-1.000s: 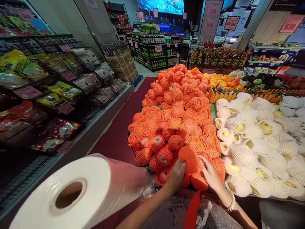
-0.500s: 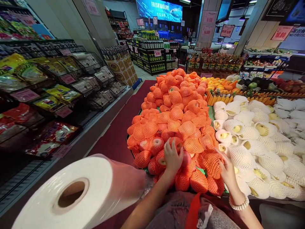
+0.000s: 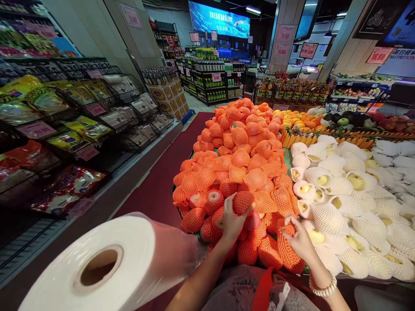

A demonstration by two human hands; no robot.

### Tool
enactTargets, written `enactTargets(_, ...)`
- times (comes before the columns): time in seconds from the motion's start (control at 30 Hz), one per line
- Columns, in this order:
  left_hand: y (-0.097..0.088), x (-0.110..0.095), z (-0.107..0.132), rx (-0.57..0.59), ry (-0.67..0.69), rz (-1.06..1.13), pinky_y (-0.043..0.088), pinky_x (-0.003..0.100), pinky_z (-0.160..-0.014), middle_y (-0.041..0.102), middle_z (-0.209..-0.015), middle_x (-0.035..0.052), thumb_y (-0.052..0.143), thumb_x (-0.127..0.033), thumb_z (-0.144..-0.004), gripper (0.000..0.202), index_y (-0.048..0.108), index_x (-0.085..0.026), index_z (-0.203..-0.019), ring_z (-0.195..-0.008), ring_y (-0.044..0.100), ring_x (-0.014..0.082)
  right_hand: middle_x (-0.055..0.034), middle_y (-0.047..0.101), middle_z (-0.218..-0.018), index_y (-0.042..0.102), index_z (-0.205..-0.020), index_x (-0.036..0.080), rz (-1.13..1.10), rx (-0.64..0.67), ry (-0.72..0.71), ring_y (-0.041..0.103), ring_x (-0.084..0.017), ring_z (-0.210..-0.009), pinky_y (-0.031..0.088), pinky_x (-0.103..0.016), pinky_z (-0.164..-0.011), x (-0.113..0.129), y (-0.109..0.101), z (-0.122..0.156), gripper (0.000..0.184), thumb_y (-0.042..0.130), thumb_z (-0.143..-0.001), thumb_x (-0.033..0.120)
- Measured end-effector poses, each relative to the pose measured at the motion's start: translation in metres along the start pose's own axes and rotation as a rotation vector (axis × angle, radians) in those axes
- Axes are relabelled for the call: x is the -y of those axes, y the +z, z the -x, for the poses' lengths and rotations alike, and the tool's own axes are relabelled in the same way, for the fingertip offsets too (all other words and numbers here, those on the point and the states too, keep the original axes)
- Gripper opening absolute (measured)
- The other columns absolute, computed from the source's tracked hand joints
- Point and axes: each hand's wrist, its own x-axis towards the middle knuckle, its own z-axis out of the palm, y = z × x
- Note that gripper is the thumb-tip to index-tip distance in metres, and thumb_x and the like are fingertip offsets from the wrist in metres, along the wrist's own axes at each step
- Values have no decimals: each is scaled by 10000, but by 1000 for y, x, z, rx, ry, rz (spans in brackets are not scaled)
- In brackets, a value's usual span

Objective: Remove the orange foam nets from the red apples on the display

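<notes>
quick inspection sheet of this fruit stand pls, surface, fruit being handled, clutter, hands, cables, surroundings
surface: green liner shows between the fruit piles; a dark red strip runs along the left
job's things: heap of orange-netted fruit; one reddish fruit shows bare skin
clutter: large plastic roll close in at the near left
left hand: curled around a netted fruit; whether lifted, cannot tell
right hand: pinching the netting of another piece at the heap's near right
cables: nothing seen
surroundings: white-netted fruit at right, packaged goods at left, bottles and a lit screen behind
</notes>
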Motion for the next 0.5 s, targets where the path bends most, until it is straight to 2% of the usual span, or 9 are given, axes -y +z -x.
enactTargets(0.07, 1, -4, 16, 81, -53, 207, 458, 495, -1189, 595, -1427, 129, 766, -449, -903, 608, 535, -210, -1412, -1334, 592, 272, -95, 709, -1242, 650, -1264, 271, -173, 123, 42, 683, -290, -1209, 541, -417, -1070, 14, 11, -3, 565, 833, -738, 371)
enactTargets(0.1, 2, -5, 24, 131, -71, 287, 476, 484, -1175, 600, -1436, 131, 746, -450, -919, 606, 522, -214, -1430, -1327, 605, 265, -113, 666, -1367, 590, -1400, 292, -285, 191, 83, 628, -296, -1322, 506, -427, -1122, 21, 17, -3, 746, 865, -714, 399)
enactTargets(0.13, 3, -7, 31, 177, -68, 336, 482, 477, -1174, 597, -1451, 134, 736, -445, -928, 614, 510, -216, -1451, -1337, 605, 262, -132, 643, -1419, 560, -1458, 299, -411, 251, 140, 606, -309, -1358, 506, -442, -1121, 28, 24, -4, 825, 873, -709, 449)
enactTargets(0.23, 5, -8, 46, 254, 65, 268, 448, 489, -1214, 558, -1512, 146, 756, -413, -917, 685, 495, -219, -1521, -1422, 550, 282, -154, 718, -1289, 660, -1344, 287, -678, 301, 295, 713, -340, -1165, 595, -471, -951, 43, 45, -3, 663, 813, -755, 550)
enactTargets(0.3, 3, -6, 48, 274, 178, 126, 449, 501, -1217, 529, -1555, 162, 756, -373, -919, 732, 471, -210, -1573, -1461, 518, 305, -139, 732, -1260, 680, -1302, 289, -723, 253, 329, 732, -329, -1102, 602, -464, -932, 46, 55, -3, 627, 838, -729, 489)
enactTargets(0.37, -2, -1, 47, 298, 255, 16, 483, 489, -1196, 534, -1567, 169, 650, -292, -985, 647, 460, -189, -1595, -1460, 531, 297, -131, 720, -1296, 654, -1340, 286, -672, 184, 308, 723, -312, -1138, 593, -448, -965, 43, 60, -3, 648, 832, -735, 436)
enactTargets(0.43, -8, 2, 45, 307, 315, -62, 531, 457, -1155, 607, -1499, 155, 498, -196, -1035, 513, 526, -162, -1546, -1393, 602, 267, -145, 702, -1340, 610, -1395, 271, -579, 117, 281, 728, -305, -1139, 605, -445, -949, 35, 61, -4, 648, 776, -793, 447)
enactTargets(0.5, -10, 1, 46, 247, 391, -121, 604, 408, -1059, 701, -1368, 141, 404, -129, -1037, 459, 611, -140, -1446, -1254, 702, 242, -162, 673, -1391, 575, -1424, 262, -484, 75, 252, 732, -306, -1136, 619, -449, -925, 26, 60, -5, 645, 732, -840, 487)
